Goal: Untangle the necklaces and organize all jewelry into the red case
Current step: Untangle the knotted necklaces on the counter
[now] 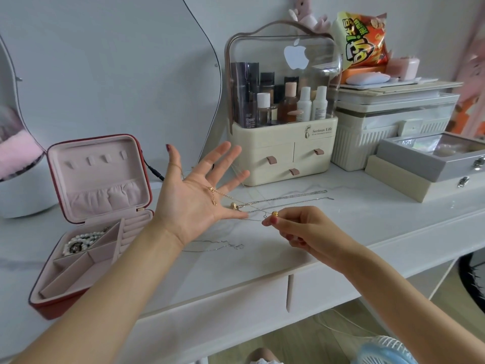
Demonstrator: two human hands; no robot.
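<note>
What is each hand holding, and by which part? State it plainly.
The right hand pinches a thin chain next to its small gold bead. The left hand is spread flat, gripping nothing; a gold chain lies draped across its palm.

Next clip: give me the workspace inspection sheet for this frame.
Surface: white marble-look vanity top.
Job's things: red case open, pearls inside; gold chain draped over left hand; silver chains crossed on top; another silver chain apart.
Clutter: cosmetics organiser, snack bag, storage boxes.
Grippers: left hand spread; right hand pinches gold bead.
Cables: black cable behind case.
Surroundings: mirror.
</note>
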